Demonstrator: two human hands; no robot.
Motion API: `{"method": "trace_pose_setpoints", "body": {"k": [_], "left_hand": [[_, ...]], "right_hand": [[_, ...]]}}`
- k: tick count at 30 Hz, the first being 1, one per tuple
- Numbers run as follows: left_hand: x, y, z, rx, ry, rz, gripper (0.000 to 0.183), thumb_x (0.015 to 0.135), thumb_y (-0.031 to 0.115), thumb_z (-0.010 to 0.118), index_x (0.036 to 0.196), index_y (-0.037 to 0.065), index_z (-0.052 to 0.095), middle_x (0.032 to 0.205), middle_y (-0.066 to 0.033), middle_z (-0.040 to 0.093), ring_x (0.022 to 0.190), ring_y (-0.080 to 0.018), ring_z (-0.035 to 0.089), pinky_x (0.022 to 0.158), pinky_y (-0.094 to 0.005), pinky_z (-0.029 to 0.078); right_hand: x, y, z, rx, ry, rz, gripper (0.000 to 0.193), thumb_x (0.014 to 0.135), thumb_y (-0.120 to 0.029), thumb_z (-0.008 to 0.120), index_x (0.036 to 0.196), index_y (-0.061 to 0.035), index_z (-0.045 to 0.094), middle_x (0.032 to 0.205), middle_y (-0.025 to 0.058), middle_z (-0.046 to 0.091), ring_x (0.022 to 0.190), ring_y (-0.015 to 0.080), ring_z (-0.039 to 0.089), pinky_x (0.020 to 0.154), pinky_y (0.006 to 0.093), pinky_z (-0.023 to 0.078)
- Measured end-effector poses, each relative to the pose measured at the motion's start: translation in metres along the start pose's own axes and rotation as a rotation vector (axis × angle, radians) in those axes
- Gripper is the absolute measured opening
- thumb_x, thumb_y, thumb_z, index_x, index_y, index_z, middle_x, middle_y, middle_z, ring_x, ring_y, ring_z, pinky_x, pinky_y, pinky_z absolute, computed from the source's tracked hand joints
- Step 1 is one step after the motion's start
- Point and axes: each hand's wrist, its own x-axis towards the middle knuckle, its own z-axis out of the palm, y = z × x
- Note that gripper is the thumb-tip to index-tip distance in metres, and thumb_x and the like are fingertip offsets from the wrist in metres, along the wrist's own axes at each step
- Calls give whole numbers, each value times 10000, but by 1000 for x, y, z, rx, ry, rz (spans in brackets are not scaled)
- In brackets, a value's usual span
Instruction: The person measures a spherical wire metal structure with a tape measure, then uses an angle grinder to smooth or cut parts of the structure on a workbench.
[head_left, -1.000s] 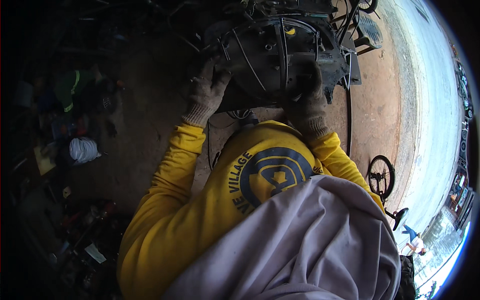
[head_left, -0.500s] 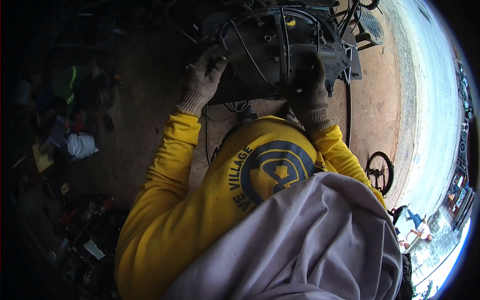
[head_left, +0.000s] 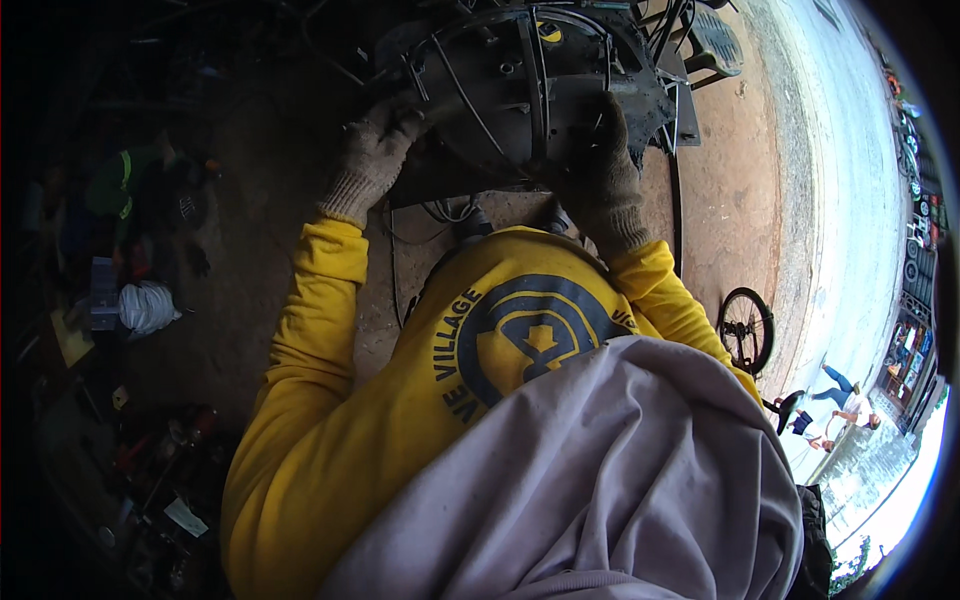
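Observation:
A dark metal frame of curved rods lies over a black plate with ragged edges, on a work stand at the top of the view. My left hand, in a dirty knitted glove, is at the frame's left end. Its fingers are curled, and what is between them is lost in shadow. On the right side of the plate, my right hand wears the same kind of glove and reaches up beside the rods. Its fingers are too dark to make out. A small yellow round piece shows at the plate's far side.
Cables hang below the plate near my feet. A bicycle wheel stands to the right, and a dark plastic chair is at upper right. Leftward are a crouching person, a white sack and cluttered parts.
The whole view has shifted slightly, so the frame, plate and both hands appear a little further left and higher. Both hands keep about the same places at the frame.

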Motion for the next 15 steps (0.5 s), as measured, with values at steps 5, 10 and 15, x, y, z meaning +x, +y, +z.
{"method": "trace_pose_setpoints", "body": {"k": [5,10,15], "left_hand": [[-1,-17,6,10,14,149,326,1021,128,596,1331,29,569,1124,-68,700,1004,-210,696,917,-324,562],[1,-27,7,61,66,144,378,1007,14,561,1384,28,528,1125,-52,667,1028,-192,657,986,-334,554],[3,-34,6,-340,12,52,384,999,-48,508,1374,23,547,1148,-71,639,1049,-180,627,1041,-327,528]], "right_hand": [[8,-8,2,-98,6,-39,1119,718,-247,913,1546,-16,197,1225,263,629,1051,365,706,847,405,605],[7,-6,5,-89,-22,31,1144,723,-251,912,1558,3,172,1240,263,621,1047,355,706,858,403,600],[2,-4,0,-68,-44,45,1180,709,-265,924,1563,16,159,1237,259,615,1049,341,700,868,395,591]]}}
